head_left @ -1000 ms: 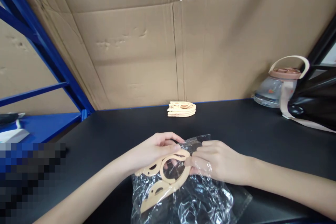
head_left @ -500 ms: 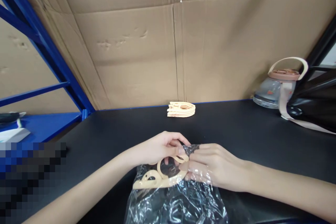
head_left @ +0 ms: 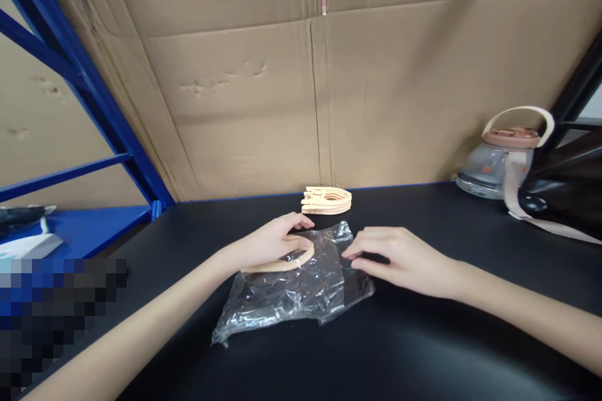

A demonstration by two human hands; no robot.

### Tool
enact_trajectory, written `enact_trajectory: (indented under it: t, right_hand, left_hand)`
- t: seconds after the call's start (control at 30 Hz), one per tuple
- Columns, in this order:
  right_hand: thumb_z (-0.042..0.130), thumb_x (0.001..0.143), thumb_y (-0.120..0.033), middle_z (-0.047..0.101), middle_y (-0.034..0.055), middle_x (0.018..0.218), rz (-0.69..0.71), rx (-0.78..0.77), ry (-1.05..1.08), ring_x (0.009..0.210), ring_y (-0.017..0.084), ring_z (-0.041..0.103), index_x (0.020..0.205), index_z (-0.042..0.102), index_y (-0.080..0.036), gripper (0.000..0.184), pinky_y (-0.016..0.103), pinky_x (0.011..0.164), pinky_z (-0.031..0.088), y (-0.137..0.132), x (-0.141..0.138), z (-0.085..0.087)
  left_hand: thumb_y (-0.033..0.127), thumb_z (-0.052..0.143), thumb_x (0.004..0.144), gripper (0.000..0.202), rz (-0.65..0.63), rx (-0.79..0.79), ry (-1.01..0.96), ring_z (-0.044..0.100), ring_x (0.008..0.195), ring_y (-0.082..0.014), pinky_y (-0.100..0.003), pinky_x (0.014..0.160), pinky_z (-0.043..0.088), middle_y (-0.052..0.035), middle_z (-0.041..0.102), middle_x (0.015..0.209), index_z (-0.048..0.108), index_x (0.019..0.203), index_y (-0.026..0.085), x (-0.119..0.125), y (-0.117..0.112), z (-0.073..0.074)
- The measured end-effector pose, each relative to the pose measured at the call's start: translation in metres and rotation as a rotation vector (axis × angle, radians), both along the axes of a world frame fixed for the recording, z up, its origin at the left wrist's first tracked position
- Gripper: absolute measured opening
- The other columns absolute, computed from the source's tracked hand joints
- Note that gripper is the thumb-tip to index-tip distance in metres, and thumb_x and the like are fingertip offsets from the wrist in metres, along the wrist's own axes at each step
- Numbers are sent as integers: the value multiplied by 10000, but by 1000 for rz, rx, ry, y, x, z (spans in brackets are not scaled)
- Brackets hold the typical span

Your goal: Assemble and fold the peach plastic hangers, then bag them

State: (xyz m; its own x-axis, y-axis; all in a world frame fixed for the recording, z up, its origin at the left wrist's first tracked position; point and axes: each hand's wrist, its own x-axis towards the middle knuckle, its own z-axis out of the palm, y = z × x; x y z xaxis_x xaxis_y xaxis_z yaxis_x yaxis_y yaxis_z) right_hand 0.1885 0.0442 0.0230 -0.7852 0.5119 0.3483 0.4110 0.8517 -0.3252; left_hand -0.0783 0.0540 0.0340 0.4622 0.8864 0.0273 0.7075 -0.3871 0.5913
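My left hand [head_left: 271,240] is closed over a flat beige plastic piece [head_left: 286,262], holding it at the top edge of a clear plastic bag [head_left: 296,291] that lies flat on the black table [head_left: 423,351]. Whether the piece is in the bag or on top of it I cannot tell. My right hand [head_left: 403,259] rests at the bag's right edge, its fingertips pinching the film. A small stack of similar beige pieces [head_left: 327,200] lies further back near the cardboard wall.
Brown cardboard [head_left: 301,88] closes off the back of the table. A clear water bottle with a pink lid and strap [head_left: 499,160] lies at the right beside a black bag [head_left: 564,191]. Blue shelving [head_left: 79,138] stands at the left.
The bag, held up and crumpled before, now lies flattened on the table. Both hands moved away from me, toward the stack. The beige piece went from upright between both hands to flat under my left hand.
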Motion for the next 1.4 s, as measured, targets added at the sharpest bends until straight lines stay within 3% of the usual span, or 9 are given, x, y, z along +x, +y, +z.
enact_trajectory:
  t: [0.17,0.3,0.43,0.57,0.7,0.87,1.17,1.3,1.4]
  right_hand:
    - [496,930,-322,672,40,974,-175,121,15,884,193,627,1031,657,-217,216,321,797,475,47,7,11]
    - [487,922,-348,599,107,1124,-224,229,-104,1032,256,585,1150,611,-179,310,408,903,464,96,7,7]
    - [471,930,-363,572,116,1151,-189,255,-143,1044,256,569,1156,607,-184,319,425,930,456,122,0,-4]
    - [454,939,-335,592,109,1108,-165,309,-154,997,260,575,1031,647,-182,263,434,890,462,125,-6,-10]
    - [453,936,-322,594,98,1103,-145,257,-108,988,248,578,960,640,-191,230,424,886,457,125,-7,-9]
    - [467,926,-389,582,77,1118,-143,81,12,1025,225,578,958,635,-201,254,400,931,441,114,8,2]
    - [539,884,-448,590,56,1172,-164,0,-35,1056,266,589,872,672,-262,229,392,901,471,29,70,34]
    - [560,882,-371,617,59,1098,-120,-116,-106,971,245,618,832,670,-272,157,348,826,508,2,76,44]
    - [558,892,-360,609,56,1074,-79,-190,-93,955,222,611,845,649,-258,144,330,807,506,-4,74,40]
  left_hand:
    - [227,392,959,238,-112,398,213,504,1095,-205,-391,965,414,-66,542,1224,551,1134,212,10,-38,11]
    - [201,359,970,274,-166,576,353,517,917,-213,-385,815,468,-69,574,1008,566,1149,192,27,-61,13]
    - [147,396,939,291,-229,615,425,501,799,-195,-327,680,463,-43,546,890,605,1123,229,34,-66,7]
    - [84,406,902,406,-233,534,493,513,742,-165,-273,592,440,-27,524,901,560,1220,284,33,-63,6]
    - [69,418,893,434,-265,503,553,523,742,-151,-236,517,369,-15,513,916,543,1223,321,33,-57,14]
    - [155,443,904,167,-330,480,573,527,717,-135,-239,499,359,-23,522,981,581,972,221,36,-46,27]
    - [132,430,846,175,-290,323,432,479,582,-95,-241,582,403,15,523,924,536,954,218,33,-39,38]
    - [138,428,841,117,-296,279,383,473,574,-88,-239,592,378,40,504,862,512,849,218,36,-36,42]
    - [152,436,845,103,-305,275,355,472,599,-93,-237,602,369,41,486,831,506,801,213,39,-36,44]
